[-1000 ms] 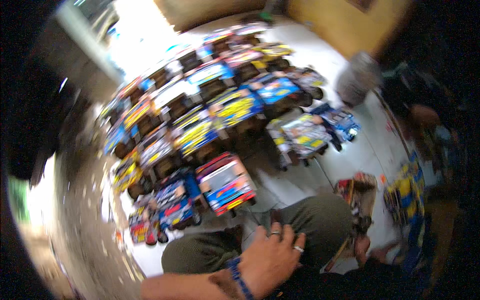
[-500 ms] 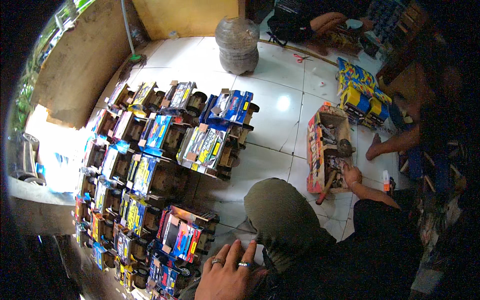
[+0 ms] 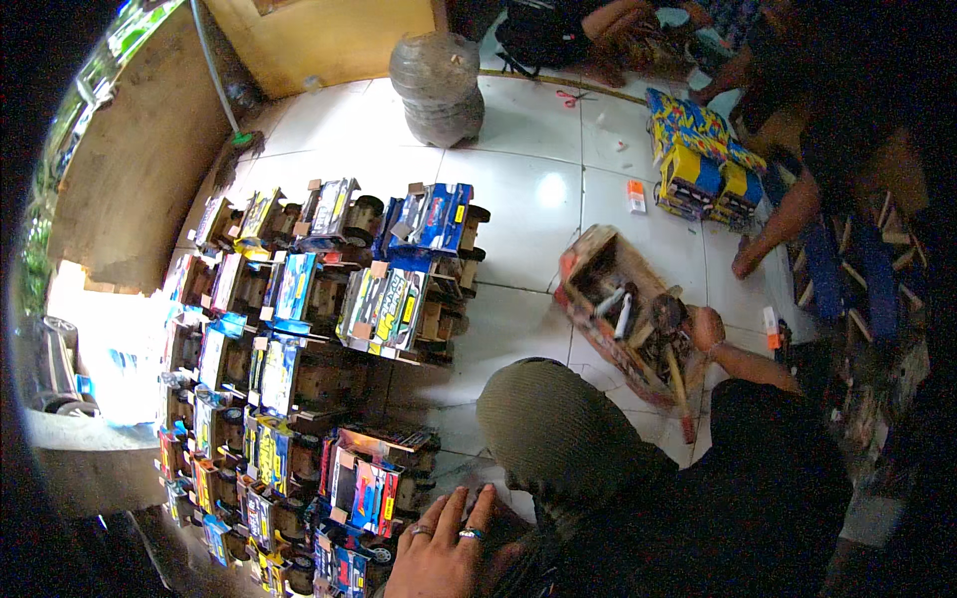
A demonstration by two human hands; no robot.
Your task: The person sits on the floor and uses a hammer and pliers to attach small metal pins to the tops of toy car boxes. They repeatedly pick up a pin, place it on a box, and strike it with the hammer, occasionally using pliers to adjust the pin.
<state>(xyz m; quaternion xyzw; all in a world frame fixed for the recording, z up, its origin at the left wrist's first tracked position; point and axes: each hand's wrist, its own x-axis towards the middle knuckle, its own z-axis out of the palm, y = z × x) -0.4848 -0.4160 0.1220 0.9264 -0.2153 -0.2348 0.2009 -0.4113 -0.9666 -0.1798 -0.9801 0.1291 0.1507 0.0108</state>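
At the near edge my left grip (image 3: 439,546) lies with its fingers spread, just beside my knee (image 3: 553,414) in olive cloth and close to a red, white and blue toy truck (image 3: 364,493). More toy trucks (image 3: 276,374) stand in rows along the left, from near to far. To the right, my right grip (image 3: 706,327) is at the right side of a worn wooden box (image 3: 588,321); its fingertips are hidden, so I cannot tell whether they pinch anything. The box sits slantwise on the white tiled floor (image 3: 523,249), holding white tubes (image 3: 624,313), a round dark thing (image 3: 667,313) and a wooden handle (image 3: 676,384) that juts over the near side. Beyond it, at right, are another person's bare foot (image 3: 740,261), a small orange-and-white carton (image 3: 636,196) and a yellow-and-blue stack (image 3: 695,171). Farther off lie red scissors (image 3: 569,98), and a grey plastic jug (image 3: 436,90) stands left of them.
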